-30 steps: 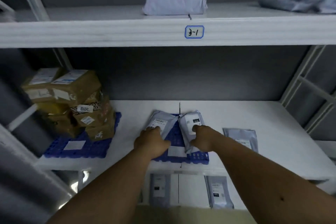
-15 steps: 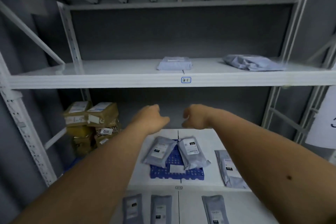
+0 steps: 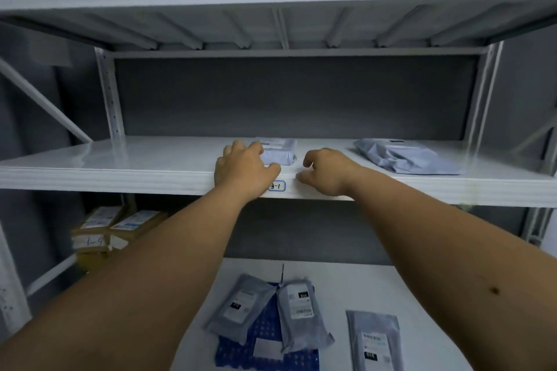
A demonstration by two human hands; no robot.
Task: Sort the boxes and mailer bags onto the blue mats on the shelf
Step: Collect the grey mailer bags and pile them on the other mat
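Both my arms reach up to the upper shelf. My left hand lies with loosely bent fingers at the left end of a folded grey mailer bag; whether it touches the bag is unclear. My right hand hovers over the shelf's front edge, fingers curled, holding nothing. On the lower shelf two grey mailer bags lie on a blue mat.
A crumpled grey mailer bag lies at the right of the upper shelf. Another mailer lies beside the mat on the lower shelf. Brown boxes are stacked at the lower left. A diagonal brace crosses the left side.
Both hands let go of the two mailers on the blue mat and rose to the upper shelf. The view tilted upward with them.
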